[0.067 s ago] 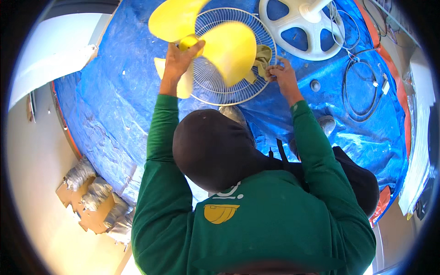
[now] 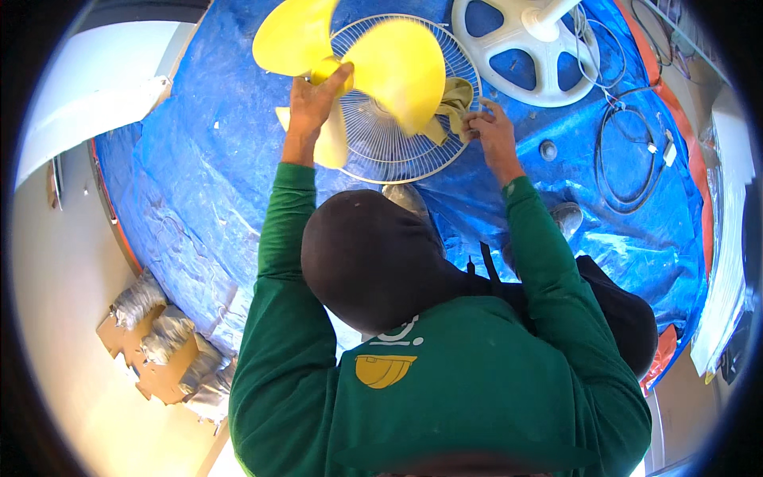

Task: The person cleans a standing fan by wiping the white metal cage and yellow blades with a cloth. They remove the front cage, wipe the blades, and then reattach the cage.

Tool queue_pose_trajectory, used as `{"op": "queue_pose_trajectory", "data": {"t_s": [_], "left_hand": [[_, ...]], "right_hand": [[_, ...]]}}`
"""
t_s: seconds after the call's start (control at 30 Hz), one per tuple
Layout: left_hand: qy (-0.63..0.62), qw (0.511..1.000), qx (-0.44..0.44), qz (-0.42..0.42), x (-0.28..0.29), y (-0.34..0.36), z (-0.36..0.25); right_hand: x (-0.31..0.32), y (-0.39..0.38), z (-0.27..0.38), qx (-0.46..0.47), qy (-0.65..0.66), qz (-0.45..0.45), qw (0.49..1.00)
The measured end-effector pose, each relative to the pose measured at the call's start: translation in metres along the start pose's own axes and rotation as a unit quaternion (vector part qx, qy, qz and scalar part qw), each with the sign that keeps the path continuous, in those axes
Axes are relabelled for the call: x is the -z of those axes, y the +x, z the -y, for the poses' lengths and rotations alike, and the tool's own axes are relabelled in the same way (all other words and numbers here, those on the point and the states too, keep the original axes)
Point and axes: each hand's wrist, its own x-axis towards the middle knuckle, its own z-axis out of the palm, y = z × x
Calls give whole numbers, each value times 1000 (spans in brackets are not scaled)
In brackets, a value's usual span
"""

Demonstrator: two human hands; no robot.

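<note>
My left hand [image 2: 314, 107] grips the hub [image 2: 326, 73] of a yellow three-blade fan blade [image 2: 397, 67], its blades blurred, held over a round white wire guard [image 2: 381, 163]. My right hand [image 2: 485, 123] is at the guard's right rim, fingers curled on an olive cloth [image 2: 455, 102], which lies partly behind the yellow blade. Both arms wear green sleeves. A dark-hooded head [image 2: 373, 254] and green-shirted back fill the lower middle, hiding part of the blue tarp [image 2: 191, 183].
A white five-spoke stand base [image 2: 540, 87] with cords is at upper right, beside a coiled black cable [image 2: 624, 199] and small round metal piece [image 2: 547, 149]. Cardboard [image 2: 123, 346] with wrapped bundles is at lower left, a white panel [image 2: 87, 79] at upper left. A shoe [image 2: 566, 219] shows below my right hand.
The yellow blade has turned and shifted slightly up, with my left hand moving a little to the right and up on it. My right hand stays at the rim.
</note>
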Motion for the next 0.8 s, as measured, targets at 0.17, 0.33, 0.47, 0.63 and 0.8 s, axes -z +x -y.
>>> {"op": "queue_pose_trajectory", "data": {"t_s": [0.17,0.33,0.47,0.63,0.8], "left_hand": [[-198,970,119,-78,-21,4,-7],[-302,931,202,-37,-51,-7,-1],[-321,909,259,-53,-65,-15,9],[-315,919,217,-99,-63,-21,16],[-309,913,232,-129,-61,-18,29]], "right_hand": [[-60,-12,30,152,-90,45,983],[-136,-10,39,342,-110,78,930],[-165,-10,40,314,-132,19,940],[-169,-28,56,167,42,2,985],[-156,-43,63,102,146,-16,984]]}}
